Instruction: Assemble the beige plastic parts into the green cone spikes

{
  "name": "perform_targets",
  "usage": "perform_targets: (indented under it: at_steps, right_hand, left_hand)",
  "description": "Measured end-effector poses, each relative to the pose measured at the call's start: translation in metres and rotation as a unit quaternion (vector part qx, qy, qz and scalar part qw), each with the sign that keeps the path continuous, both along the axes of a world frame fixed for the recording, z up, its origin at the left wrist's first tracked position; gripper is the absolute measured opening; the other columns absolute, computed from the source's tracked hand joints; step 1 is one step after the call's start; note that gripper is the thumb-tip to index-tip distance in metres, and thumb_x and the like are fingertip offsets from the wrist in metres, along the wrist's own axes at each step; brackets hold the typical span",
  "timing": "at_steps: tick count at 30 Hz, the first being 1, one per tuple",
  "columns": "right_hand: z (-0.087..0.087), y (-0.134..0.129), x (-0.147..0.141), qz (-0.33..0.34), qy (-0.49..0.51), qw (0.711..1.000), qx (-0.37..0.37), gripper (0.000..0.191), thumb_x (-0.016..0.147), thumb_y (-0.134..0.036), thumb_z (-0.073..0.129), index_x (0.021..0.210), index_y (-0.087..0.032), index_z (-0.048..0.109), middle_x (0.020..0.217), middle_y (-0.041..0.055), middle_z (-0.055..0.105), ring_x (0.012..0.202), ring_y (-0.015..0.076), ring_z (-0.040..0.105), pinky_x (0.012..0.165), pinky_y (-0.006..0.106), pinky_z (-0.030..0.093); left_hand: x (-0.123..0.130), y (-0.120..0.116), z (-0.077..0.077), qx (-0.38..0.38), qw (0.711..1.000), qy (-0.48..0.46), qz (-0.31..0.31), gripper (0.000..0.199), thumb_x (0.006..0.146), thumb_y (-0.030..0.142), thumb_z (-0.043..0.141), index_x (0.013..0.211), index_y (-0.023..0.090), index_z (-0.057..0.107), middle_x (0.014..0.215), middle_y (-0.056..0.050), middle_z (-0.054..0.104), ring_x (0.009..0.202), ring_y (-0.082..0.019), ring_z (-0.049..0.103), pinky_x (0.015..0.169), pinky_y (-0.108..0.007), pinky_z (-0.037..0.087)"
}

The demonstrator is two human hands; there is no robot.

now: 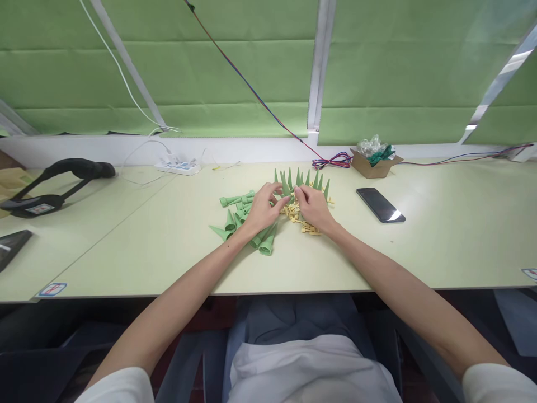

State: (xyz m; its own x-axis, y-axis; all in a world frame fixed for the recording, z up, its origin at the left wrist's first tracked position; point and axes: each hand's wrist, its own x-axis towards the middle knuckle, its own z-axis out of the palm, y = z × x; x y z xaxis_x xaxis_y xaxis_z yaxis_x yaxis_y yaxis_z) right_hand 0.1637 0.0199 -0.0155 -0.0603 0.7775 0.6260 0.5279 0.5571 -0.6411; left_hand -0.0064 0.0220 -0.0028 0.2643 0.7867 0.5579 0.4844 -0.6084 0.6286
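My left hand (265, 207) is curled with finger and thumb around a green cone (286, 186) held point up. Close beside it my right hand (312, 206) is closed in a pinch; whatever its fingertips hold is too small to make out. Under and around the right hand lies a heap of small yellow plastic pieces (309, 229). Several green cones (327, 189) stand upright in a row behind both hands. More hollow green cones (265, 247) lie loose in a pile beneath and left of my left hand, partly covered by it.
A black phone (381, 205) lies to the right. Behind it stands a small cardboard box (376, 168) with plastic and green material inside, near a coiled red and blue cable (333, 161). A power strip (178, 166) and a black headset-like device (59, 184) are on the left.
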Motion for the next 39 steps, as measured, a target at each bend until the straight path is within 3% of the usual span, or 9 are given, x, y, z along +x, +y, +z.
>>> perform_targets:
  at_steps: [5, 10, 13, 17, 30, 39]
  right_hand:
    - [0.001, -0.001, 0.000, -0.008, 0.024, 1.000, 0.011, 0.040, 0.102, -0.043, 0.039, 0.068, -0.023, 0.036, 0.058, -0.0029, 0.040, 0.056, 0.0142, 0.037, 0.059, 0.030, 0.029]
    - [0.002, -0.002, 0.001, 0.001, 0.033, 0.999, 0.007, 0.038, 0.102, -0.043, 0.039, 0.071, -0.023, 0.041, 0.060, -0.0031, 0.042, 0.056, 0.0138, 0.038, 0.060, 0.030, 0.030]
    - [0.002, -0.003, 0.000, 0.019, 0.034, 0.999, 0.004, 0.036, 0.102, -0.043, 0.039, 0.073, -0.023, 0.042, 0.060, -0.0033, 0.041, 0.055, 0.0140, 0.038, 0.060, 0.030, 0.031]
    - [0.002, -0.004, 0.001, 0.043, 0.028, 0.999, 0.000, 0.035, 0.102, -0.043, 0.040, 0.074, -0.023, 0.043, 0.060, -0.0034, 0.041, 0.055, 0.0141, 0.038, 0.060, 0.030, 0.031]
    - [0.002, -0.004, 0.004, 0.062, 0.027, 0.998, -0.011, 0.036, 0.102, -0.046, 0.039, 0.074, -0.023, 0.041, 0.061, -0.0033, 0.043, 0.057, 0.0140, 0.040, 0.060, 0.029, 0.032]
    - [0.003, -0.003, 0.003, 0.034, 0.007, 0.999, -0.010, 0.040, 0.103, -0.044, 0.037, 0.068, -0.024, 0.033, 0.060, -0.0017, 0.044, 0.057, 0.0156, 0.041, 0.060, 0.031, 0.032]
  left_hand:
    - [0.001, -0.001, 0.002, -0.028, 0.999, -0.015, 0.012, 0.023, 0.090, 0.040, 0.061, 0.094, 0.018, 0.061, 0.095, -0.005, 0.065, 0.066, -0.011, 0.057, 0.058, -0.024, 0.045]
    - [0.001, -0.002, 0.005, -0.196, 0.977, -0.073, -0.030, 0.053, 0.095, 0.061, 0.046, 0.070, 0.016, 0.061, 0.055, -0.001, 0.055, 0.041, -0.010, 0.045, 0.042, -0.024, 0.034]
    - [0.003, -0.004, 0.010, -0.289, 0.943, -0.149, -0.074, 0.064, 0.089, 0.072, 0.047, 0.066, 0.014, 0.062, 0.062, -0.007, 0.061, 0.044, -0.011, 0.051, 0.038, -0.024, 0.033]
    - [0.003, -0.006, 0.013, -0.351, 0.910, -0.193, -0.108, 0.063, 0.082, 0.073, 0.058, 0.068, 0.011, 0.064, 0.068, -0.009, 0.062, 0.047, -0.011, 0.053, 0.035, -0.022, 0.029]
    - [-0.001, -0.004, 0.014, -0.403, 0.873, -0.230, -0.152, 0.051, 0.070, 0.059, 0.080, 0.079, 0.012, 0.064, 0.085, -0.010, 0.065, 0.054, -0.009, 0.054, 0.035, -0.019, 0.028]
    - [-0.005, -0.006, 0.014, -0.288, 0.939, -0.120, -0.144, 0.040, 0.076, 0.053, 0.077, 0.079, 0.017, 0.060, 0.061, 0.000, 0.056, 0.049, -0.009, 0.048, 0.044, -0.023, 0.037]
